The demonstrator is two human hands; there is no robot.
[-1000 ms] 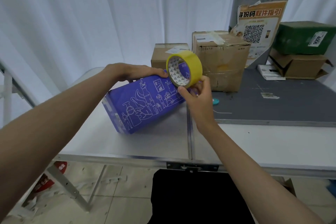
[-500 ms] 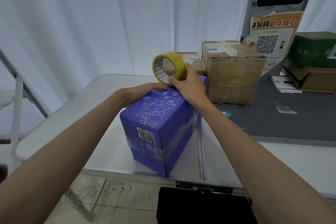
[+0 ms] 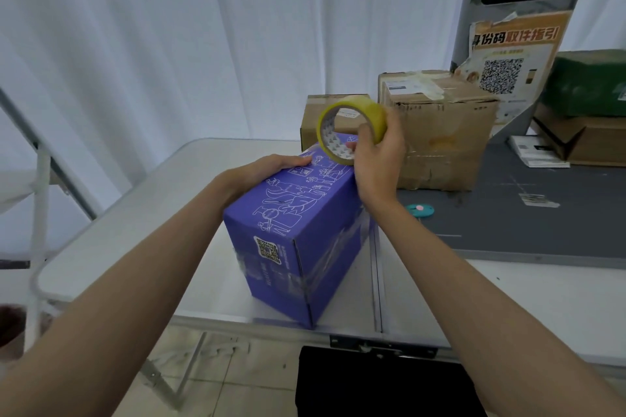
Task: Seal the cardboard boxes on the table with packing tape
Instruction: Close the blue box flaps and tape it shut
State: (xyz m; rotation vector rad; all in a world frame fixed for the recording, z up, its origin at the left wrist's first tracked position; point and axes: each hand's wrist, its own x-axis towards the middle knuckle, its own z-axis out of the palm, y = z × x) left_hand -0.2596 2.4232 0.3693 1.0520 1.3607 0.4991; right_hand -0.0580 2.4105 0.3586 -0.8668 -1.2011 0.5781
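A person's two bare arms reach forward over a pale folding worktop (image 3: 111, 240). A moment ago the purple box (image 3: 298, 234) lay tilted on its side; it now stands square near the worktop's front edge, one corner towards the camera, so it looks ready for taping. The left hand (image 3: 267, 167) rests on the far left edge of the box top, fingers fairly straight, steadying it. To its right, the right hand (image 3: 377, 159) grips a roll of yellow packing tape (image 3: 350, 127), thumb and fingers curled round its rim, raised just above the far end of the box, higher than half a second ago. A faint clear strip seems to run from roll to box, but blur makes this uncertain. Glossy bands of tape already wrap the box's near faces. Behind the roll sit a small brown box (image 3: 315, 118) and a larger, battered brown box (image 3: 443, 132). Further right, a grey mat (image 3: 528, 230) carries a small teal cutter (image 3: 420, 210), and stacked parcels (image 3: 586, 112) stand at the far right. Nothing blocks the box top.
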